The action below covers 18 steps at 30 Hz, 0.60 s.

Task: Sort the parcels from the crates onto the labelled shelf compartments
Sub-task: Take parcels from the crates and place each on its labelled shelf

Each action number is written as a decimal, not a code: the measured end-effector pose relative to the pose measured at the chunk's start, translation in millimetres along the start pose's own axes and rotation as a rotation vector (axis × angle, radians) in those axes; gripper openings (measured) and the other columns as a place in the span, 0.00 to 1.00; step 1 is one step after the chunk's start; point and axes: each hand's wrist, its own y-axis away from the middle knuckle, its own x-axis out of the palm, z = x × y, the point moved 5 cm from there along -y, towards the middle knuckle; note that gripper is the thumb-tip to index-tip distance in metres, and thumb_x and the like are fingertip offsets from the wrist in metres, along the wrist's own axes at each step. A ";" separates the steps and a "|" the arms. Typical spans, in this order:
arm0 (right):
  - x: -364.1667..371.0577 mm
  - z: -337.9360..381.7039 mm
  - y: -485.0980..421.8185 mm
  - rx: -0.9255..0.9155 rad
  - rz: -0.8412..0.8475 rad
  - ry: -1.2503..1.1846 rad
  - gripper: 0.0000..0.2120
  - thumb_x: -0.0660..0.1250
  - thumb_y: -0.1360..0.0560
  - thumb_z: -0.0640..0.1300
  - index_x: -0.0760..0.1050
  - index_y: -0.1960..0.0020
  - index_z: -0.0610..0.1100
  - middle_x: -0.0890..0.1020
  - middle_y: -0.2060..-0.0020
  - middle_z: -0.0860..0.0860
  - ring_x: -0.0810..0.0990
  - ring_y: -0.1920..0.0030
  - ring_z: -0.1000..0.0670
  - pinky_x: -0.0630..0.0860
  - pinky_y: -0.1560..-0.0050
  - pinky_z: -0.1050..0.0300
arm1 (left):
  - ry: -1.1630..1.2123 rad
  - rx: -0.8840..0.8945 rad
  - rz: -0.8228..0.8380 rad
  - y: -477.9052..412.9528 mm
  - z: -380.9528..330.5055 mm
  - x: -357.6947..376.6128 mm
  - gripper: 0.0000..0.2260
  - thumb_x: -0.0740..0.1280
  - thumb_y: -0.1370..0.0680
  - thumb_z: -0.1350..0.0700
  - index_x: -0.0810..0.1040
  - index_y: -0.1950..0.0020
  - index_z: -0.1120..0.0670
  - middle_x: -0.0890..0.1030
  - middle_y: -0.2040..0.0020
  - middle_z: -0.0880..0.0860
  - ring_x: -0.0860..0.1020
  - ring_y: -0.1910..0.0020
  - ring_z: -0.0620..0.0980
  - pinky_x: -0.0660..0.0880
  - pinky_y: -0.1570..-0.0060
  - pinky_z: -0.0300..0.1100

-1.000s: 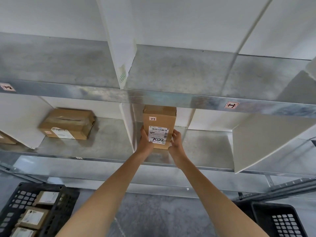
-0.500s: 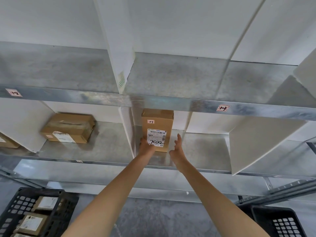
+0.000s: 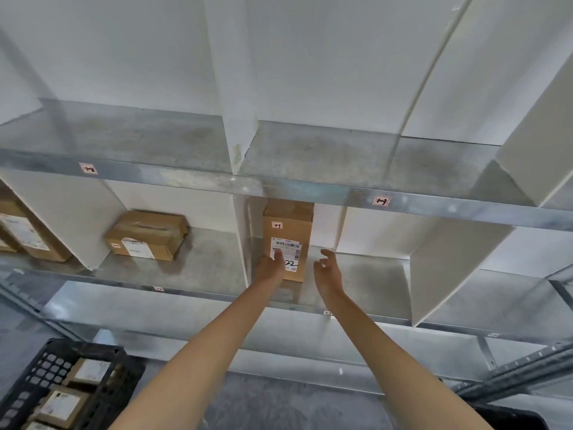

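Note:
A tall brown cardboard parcel (image 3: 287, 234) with a white barcode label and a small "2-3" sticker stands upright on the metal shelf (image 3: 366, 274), against the white divider (image 3: 243, 240) on its left. My left hand (image 3: 270, 267) touches the parcel's front face over the label, fingers straight. My right hand (image 3: 327, 271) hovers to the right of the parcel, apart from it, fingers loosely spread and holding nothing.
Another brown parcel (image 3: 147, 234) lies in the compartment to the left, and more parcels (image 3: 21, 234) sit at the far left. A black crate (image 3: 66, 389) with several parcels stands at the bottom left. Upper shelf labels read 1-2 (image 3: 88, 168) and 1-3 (image 3: 381, 200).
Both hands gripped the parcel's sides a second ago. The parcel now stands on the shelf, my right hand has come off it and my left hand only touches its front.

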 end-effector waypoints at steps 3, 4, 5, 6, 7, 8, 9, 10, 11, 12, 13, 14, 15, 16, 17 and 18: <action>-1.1 5.1 10.2 -0.004 -0.022 -0.011 0.17 0.53 0.21 0.37 0.66 0.33 0.40 0.75 0.49 0.44 0.73 0.53 0.48 0.69 0.58 0.61 | 0.015 0.026 -0.029 16.8 -6.4 -6.7 0.22 0.49 0.17 0.48 0.65 0.29 0.60 0.71 0.31 0.59 0.71 0.34 0.58 0.68 0.40 0.45; 0.5 7.9 13.9 -0.005 -0.013 -0.011 0.16 0.53 0.20 0.37 0.67 0.34 0.40 0.75 0.50 0.45 0.73 0.53 0.48 0.68 0.57 0.60 | 0.025 0.031 -0.035 20.4 -7.2 -8.4 0.22 0.49 0.17 0.49 0.66 0.29 0.60 0.72 0.32 0.59 0.71 0.34 0.58 0.68 0.40 0.44; 2.6 11.3 18.1 -0.007 0.006 -0.005 0.15 0.53 0.20 0.38 0.68 0.36 0.40 0.76 0.49 0.45 0.73 0.52 0.48 0.68 0.55 0.60 | 0.034 0.041 -0.041 24.9 -8.0 -10.7 0.21 0.49 0.16 0.50 0.68 0.30 0.61 0.72 0.32 0.60 0.72 0.35 0.58 0.68 0.40 0.44; 4.6 15.3 23.1 -0.013 0.028 0.006 0.14 0.54 0.20 0.39 0.70 0.38 0.39 0.77 0.47 0.45 0.73 0.52 0.48 0.68 0.55 0.60 | 0.039 0.050 -0.042 28.8 -8.2 -13.4 0.21 0.49 0.17 0.50 0.69 0.31 0.60 0.73 0.33 0.60 0.72 0.35 0.58 0.68 0.41 0.44; 7.5 19.1 27.9 -0.028 0.051 0.011 0.13 0.55 0.21 0.40 0.72 0.40 0.39 0.78 0.45 0.44 0.74 0.51 0.48 0.68 0.56 0.60 | 0.042 0.054 -0.047 33.9 -7.9 -17.5 0.21 0.49 0.17 0.50 0.71 0.32 0.60 0.74 0.34 0.60 0.72 0.36 0.58 0.68 0.41 0.44; 10.3 23.6 32.8 -0.056 0.072 0.008 0.13 0.56 0.21 0.41 0.75 0.43 0.38 0.80 0.45 0.43 0.75 0.50 0.47 0.69 0.57 0.58 | 0.035 0.057 -0.059 36.9 -7.2 -22.3 0.21 0.48 0.17 0.50 0.72 0.33 0.60 0.74 0.34 0.60 0.72 0.36 0.58 0.68 0.41 0.44; 13.6 28.2 37.6 -0.091 0.087 -0.002 0.12 0.56 0.22 0.41 0.76 0.46 0.38 0.81 0.47 0.43 0.77 0.49 0.46 0.70 0.57 0.57 | 0.023 0.064 -0.078 41.3 -7.0 -29.3 0.21 0.48 0.17 0.50 0.73 0.34 0.60 0.74 0.34 0.60 0.72 0.36 0.59 0.68 0.41 0.44; 17.5 33.4 43.2 -0.124 0.100 -0.013 0.12 0.56 0.22 0.41 0.77 0.50 0.39 0.82 0.50 0.43 0.79 0.48 0.45 0.72 0.55 0.56 | 0.018 0.072 -0.093 44.1 -6.5 -36.0 0.21 0.48 0.17 0.51 0.73 0.35 0.60 0.74 0.35 0.61 0.72 0.36 0.59 0.67 0.41 0.44; 21.2 39.6 50.2 -0.152 0.111 -0.024 0.12 0.56 0.21 0.41 0.78 0.55 0.40 0.83 0.54 0.44 0.80 0.49 0.44 0.74 0.50 0.53 | 0.010 0.088 -0.108 48.4 -5.9 -43.2 0.20 0.48 0.17 0.52 0.74 0.37 0.61 0.74 0.35 0.61 0.72 0.36 0.60 0.67 0.41 0.45; 25.7 46.2 57.7 -0.173 0.128 -0.033 0.13 0.55 0.21 0.41 0.77 0.58 0.42 0.83 0.58 0.45 0.81 0.50 0.43 0.75 0.45 0.49 | 0.003 0.104 -0.120 51.8 -4.8 -50.2 0.20 0.48 0.17 0.53 0.75 0.39 0.61 0.75 0.37 0.61 0.72 0.37 0.60 0.67 0.41 0.45; 30.8 52.4 64.5 -0.196 0.149 -0.037 0.15 0.55 0.21 0.42 0.77 0.61 0.44 0.82 0.61 0.46 0.81 0.52 0.43 0.75 0.43 0.47 | 0.007 0.120 -0.136 57.3 -2.4 -58.3 0.21 0.48 0.17 0.52 0.76 0.40 0.62 0.77 0.39 0.60 0.73 0.39 0.60 0.67 0.42 0.45; 36.5 58.9 71.8 -0.224 0.176 -0.037 0.16 0.55 0.21 0.42 0.76 0.63 0.44 0.82 0.63 0.47 0.81 0.54 0.42 0.75 0.43 0.46 | 0.037 0.131 -0.152 60.2 1.9 -66.0 0.22 0.49 0.18 0.51 0.77 0.41 0.61 0.79 0.41 0.60 0.75 0.40 0.60 0.68 0.42 0.45; 42.5 65.3 79.8 -0.247 0.206 -0.039 0.17 0.54 0.20 0.43 0.77 0.63 0.44 0.82 0.65 0.48 0.81 0.56 0.43 0.76 0.45 0.47 | 0.080 0.147 -0.171 63.4 6.6 -74.2 0.22 0.49 0.18 0.50 0.79 0.42 0.60 0.80 0.42 0.59 0.76 0.42 0.59 0.70 0.42 0.45; 48.9 71.7 87.7 -0.266 0.234 -0.044 0.17 0.54 0.20 0.42 0.78 0.61 0.41 0.82 0.65 0.47 0.81 0.58 0.44 0.76 0.47 0.50 | 0.123 0.162 -0.187 67.8 11.0 -83.6 0.22 0.50 0.18 0.49 0.79 0.43 0.60 0.81 0.44 0.59 0.78 0.45 0.59 0.71 0.42 0.46; 55.0 77.9 96.7 -0.279 0.254 -0.042 0.17 0.54 0.20 0.42 0.78 0.58 0.38 0.82 0.65 0.46 0.80 0.61 0.46 0.76 0.51 0.55 | 0.174 0.172 -0.201 72.3 16.5 -93.8 0.21 0.51 0.19 0.48 0.80 0.45 0.59 0.82 0.46 0.58 0.79 0.47 0.59 0.73 0.42 0.48; 61.6 83.6 106.5 -0.294 0.270 -0.040 0.17 0.54 0.20 0.41 0.78 0.56 0.36 0.82 0.64 0.45 0.79 0.63 0.49 0.75 0.56 0.59 | 0.212 0.189 -0.214 72.9 23.3 -104.3 0.21 0.52 0.20 0.47 0.80 0.48 0.58 0.82 0.48 0.58 0.79 0.48 0.58 0.75 0.43 0.51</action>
